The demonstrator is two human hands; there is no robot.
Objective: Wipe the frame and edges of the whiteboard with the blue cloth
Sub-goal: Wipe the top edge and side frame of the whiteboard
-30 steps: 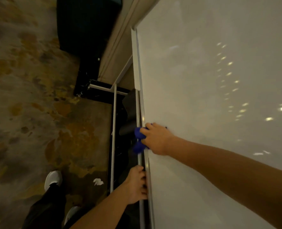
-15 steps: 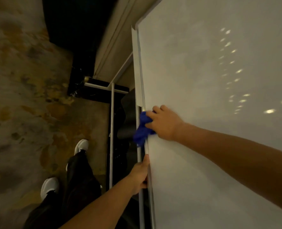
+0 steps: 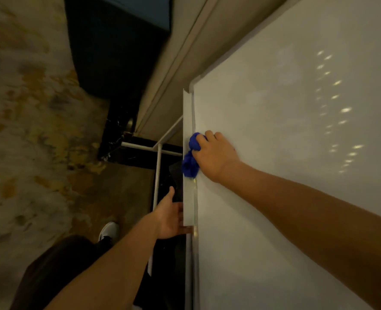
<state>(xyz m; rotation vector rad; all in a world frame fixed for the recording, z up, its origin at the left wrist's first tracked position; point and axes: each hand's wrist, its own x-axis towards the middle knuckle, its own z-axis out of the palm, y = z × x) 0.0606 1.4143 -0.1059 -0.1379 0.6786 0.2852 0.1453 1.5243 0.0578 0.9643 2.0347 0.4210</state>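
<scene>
Right hand [image 3: 215, 156]: arm stretched out across the board face, knuckles up, grip closed on the blue cloth [image 3: 191, 155], pressing it against the pale frame strip [image 3: 188, 121] along the whiteboard [image 3: 285, 130] edge.

Left hand [image 3: 170, 217]: lower on the same edge, palm against the side of the frame strip, thumb raised and apart from it. Fingers go behind the strip; grip loose and open-looking, holding nothing loose, only bracing.

Count: two bare forearms, one cloth, one whiteboard, one white shoe [image 3: 109, 231] visible on the mottled brown carpet [image 3: 28, 130]. Thin white stand bars [image 3: 157, 186] beside the board edge.

Cloth: deep blue, bunched into a wad, mostly covered by the fingers, bulging out over the strip. Board surface white, glossy, with small light reflections towards its right side.
</scene>
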